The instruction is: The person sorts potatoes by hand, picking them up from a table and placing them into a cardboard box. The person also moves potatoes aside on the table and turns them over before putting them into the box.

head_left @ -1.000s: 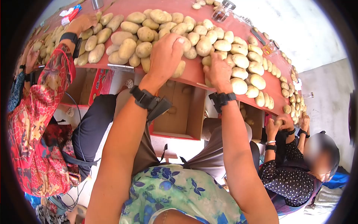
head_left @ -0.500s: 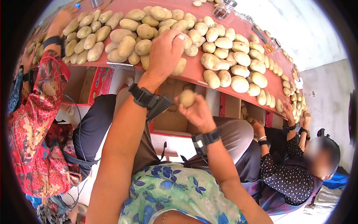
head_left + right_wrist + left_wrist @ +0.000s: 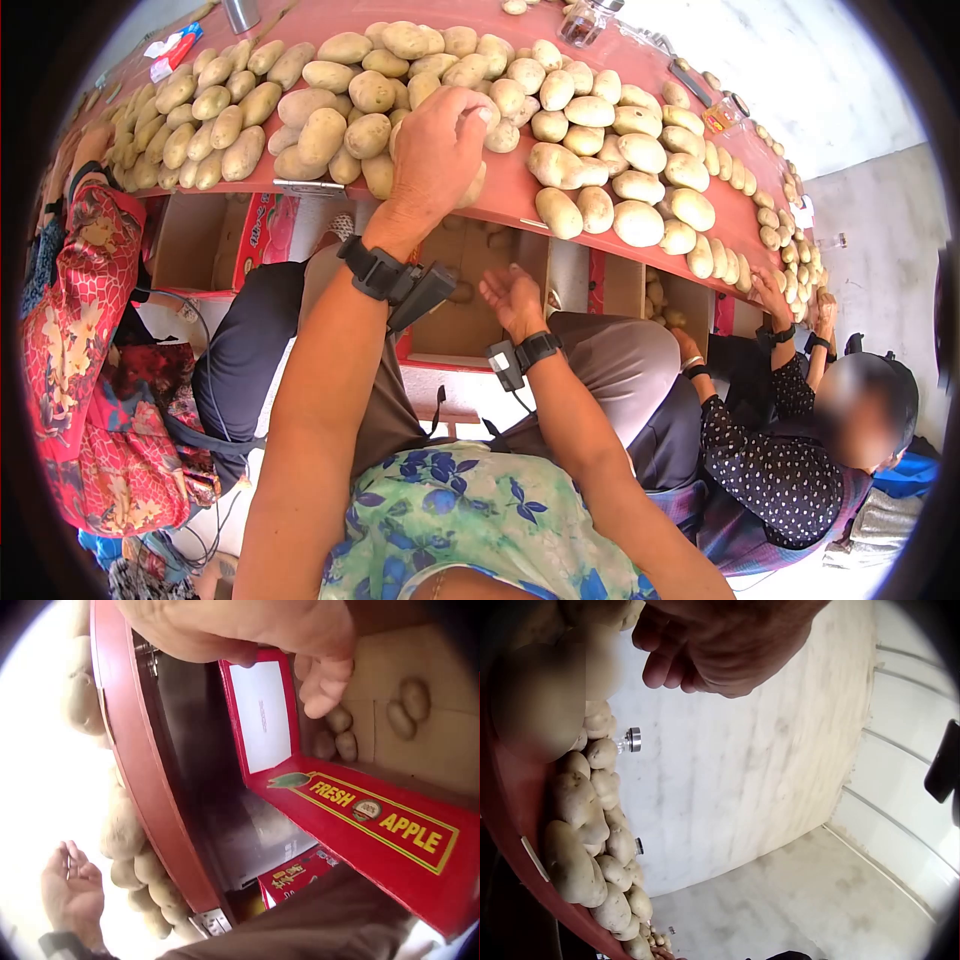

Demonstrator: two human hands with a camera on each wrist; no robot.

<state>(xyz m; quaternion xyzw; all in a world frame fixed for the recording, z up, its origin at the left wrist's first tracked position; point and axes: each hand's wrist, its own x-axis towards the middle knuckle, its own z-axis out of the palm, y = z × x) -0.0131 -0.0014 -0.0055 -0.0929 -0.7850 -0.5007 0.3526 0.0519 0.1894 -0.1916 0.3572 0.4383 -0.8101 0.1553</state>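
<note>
In the head view my left hand hovers at the near side of the potato pile, its fingers loosely curled. Nothing shows between those fingers in the left wrist view. A potato at the table edge is partly hidden behind this hand. Below the table, my right hand is over an open cardboard box, fingers relaxed and holding nothing. Several potatoes lie on the bottom of that box, whose red side reads FRESH APPLE.
More potatoes stand in rows along the red table. Glass jars stand at the back. A person in a red patterned sleeve sits left; another in a dotted top sits right. A second box stands under the table.
My right hand went from the potatoes on the table to the box with a potato, then let it go. My left hand stayed nearly still. The left neighbour's arm moved back left.
</note>
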